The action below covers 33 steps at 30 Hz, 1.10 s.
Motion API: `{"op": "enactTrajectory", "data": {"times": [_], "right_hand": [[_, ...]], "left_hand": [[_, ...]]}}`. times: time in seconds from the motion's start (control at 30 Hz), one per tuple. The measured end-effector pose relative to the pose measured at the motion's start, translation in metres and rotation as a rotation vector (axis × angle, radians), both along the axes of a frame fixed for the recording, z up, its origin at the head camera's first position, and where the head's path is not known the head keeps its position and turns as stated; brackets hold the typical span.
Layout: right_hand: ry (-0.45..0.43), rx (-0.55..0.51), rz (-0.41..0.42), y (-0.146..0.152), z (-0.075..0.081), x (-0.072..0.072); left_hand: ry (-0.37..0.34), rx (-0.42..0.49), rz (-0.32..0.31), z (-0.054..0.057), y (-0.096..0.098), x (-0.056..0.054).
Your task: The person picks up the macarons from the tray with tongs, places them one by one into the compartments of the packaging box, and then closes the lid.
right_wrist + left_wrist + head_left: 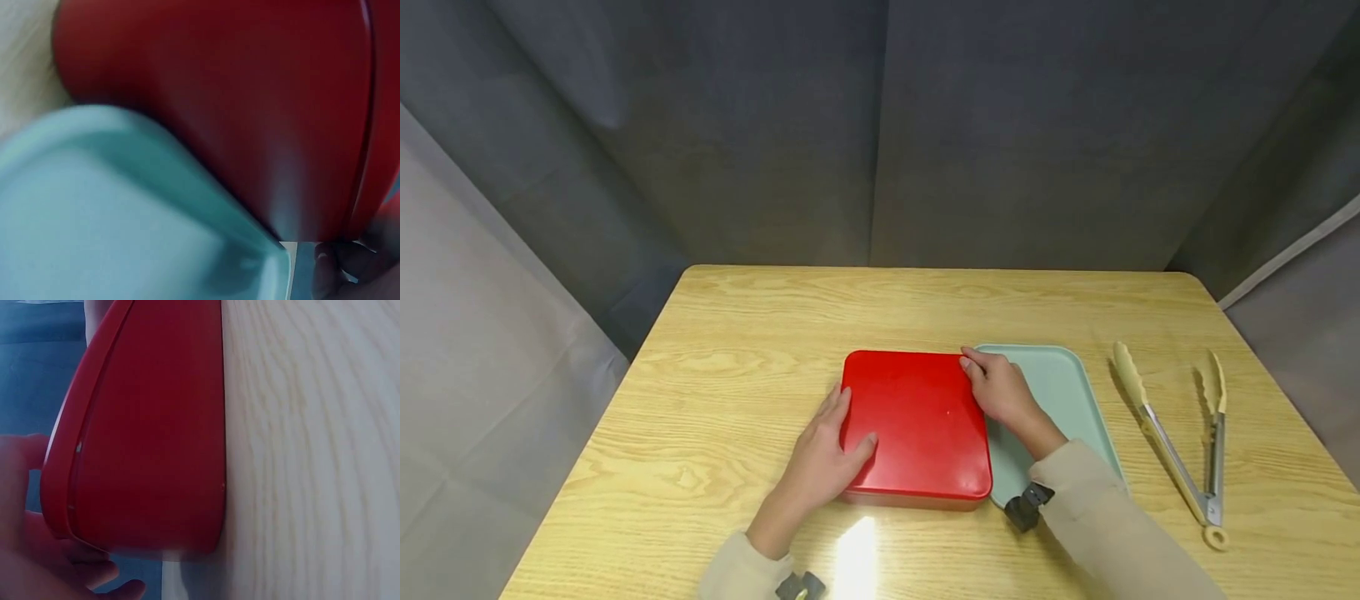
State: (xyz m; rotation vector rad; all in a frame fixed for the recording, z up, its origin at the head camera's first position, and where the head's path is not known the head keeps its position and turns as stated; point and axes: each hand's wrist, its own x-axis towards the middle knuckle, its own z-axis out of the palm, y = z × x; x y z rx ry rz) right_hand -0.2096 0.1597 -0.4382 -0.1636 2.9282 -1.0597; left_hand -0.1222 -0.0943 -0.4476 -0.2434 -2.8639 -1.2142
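A square red box (156,425) with a glossy red lid (917,425) sits on the wooden table. A thin seam below the lid's rim shows in both wrist views. My left hand (823,458) holds the lid at its left side, thumb on top and fingers along the side edge. At the far right corner, my right hand (1000,392) grips the lid's rim with curled fingers; its fingertips (325,269) show at the edge in the right wrist view. The box's contents are hidden.
A pale green tray (1060,392) lies against the box's right side, partly under my right forearm. Farther right, tongs (1219,454) with cream tips lie spread apart on the table (715,400). Dark curtains (775,167) hang behind the table.
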Motion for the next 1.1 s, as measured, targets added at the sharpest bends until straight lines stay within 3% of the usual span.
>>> {"op": "enactTrajectory", "data": {"times": [0.17, 0.27, 0.5, 0.63, 0.87, 1.1], "right_hand": [[-0.019, 0.017, 0.000, 0.001, -0.001, -0.001], [-0.021, 0.034, 0.060, 0.006, 0.000, 0.005], [0.078, 0.189, 0.336, 0.021, 0.004, 0.034], [0.080, 0.268, 0.415, 0.021, 0.005, 0.045], [0.096, 0.373, 0.453, 0.018, 0.006, 0.050], [0.062, 0.403, 0.443, 0.017, 0.008, 0.048]], "left_hand": [[0.001, -0.030, -0.010, -0.001, 0.000, 0.000], [-0.024, -0.076, -0.048, 0.002, -0.004, -0.001], [-0.011, -0.266, -0.284, 0.015, -0.023, -0.018], [-0.026, -0.378, -0.389, 0.019, -0.028, -0.032], [-0.096, -0.454, -0.433, 0.018, -0.028, -0.043], [-0.120, -0.417, -0.425, 0.012, -0.027, -0.048]]}}
